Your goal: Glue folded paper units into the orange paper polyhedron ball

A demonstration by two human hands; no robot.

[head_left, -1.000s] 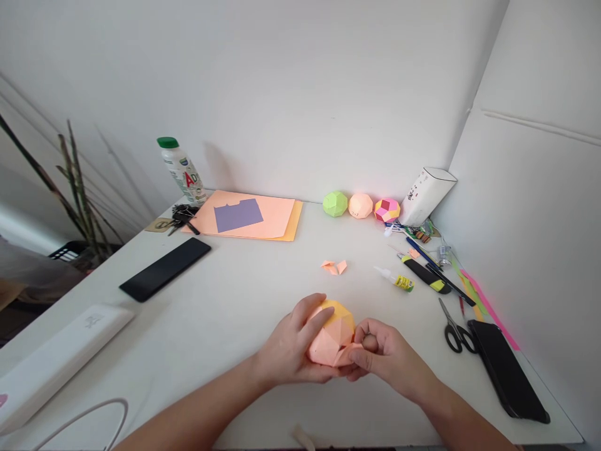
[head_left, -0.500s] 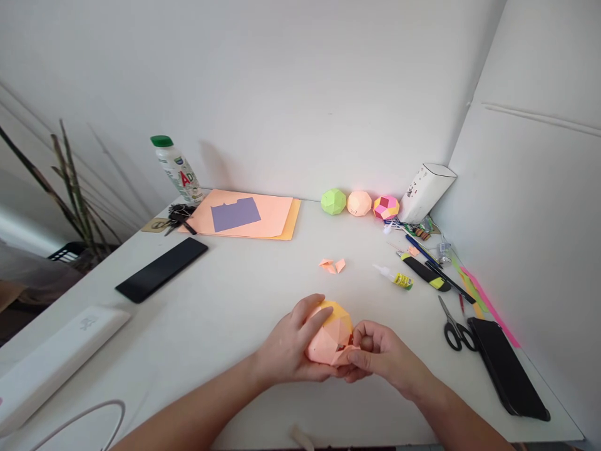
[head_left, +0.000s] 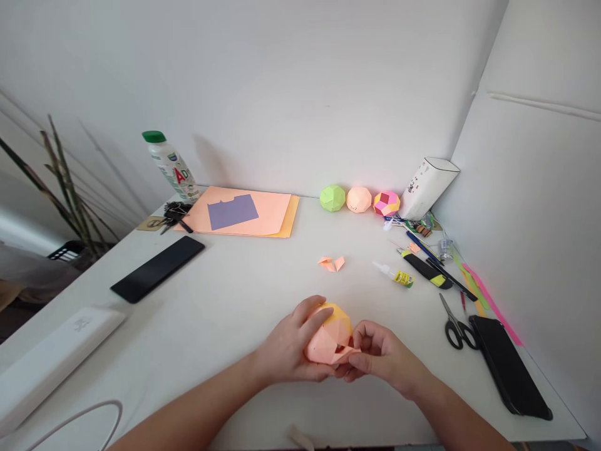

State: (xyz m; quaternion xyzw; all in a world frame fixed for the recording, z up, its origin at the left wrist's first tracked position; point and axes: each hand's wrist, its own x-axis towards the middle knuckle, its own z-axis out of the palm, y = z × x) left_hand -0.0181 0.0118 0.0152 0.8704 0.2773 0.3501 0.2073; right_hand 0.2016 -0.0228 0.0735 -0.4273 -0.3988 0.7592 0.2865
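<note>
A faceted paper ball (head_left: 328, 335), peach with a yellow top, is held above the front of the desk. My left hand (head_left: 298, 344) wraps round its left side, fingers over the top and thumb low in front. At the lower right, my right hand (head_left: 378, 354) pinches a peach flap beside an opening in the ball. Its fingertips are partly hidden behind the paper. Beyond the ball lie small peach paper scraps (head_left: 331, 264) and a glue bottle (head_left: 394, 274) with a yellow label.
Three finished-looking paper balls (head_left: 359, 199) stand along the wall. To the right are a utility knife (head_left: 426, 269), scissors (head_left: 457, 329) and a black case (head_left: 509, 366). Peach sheets (head_left: 270, 210), a phone (head_left: 158, 268), a bottle (head_left: 171, 166) and a long white box (head_left: 61, 360) are on the left.
The camera view has shifted slightly. Both hands keep hold of the paper ball, and the opening beside the pinched flap looks a little different.
</note>
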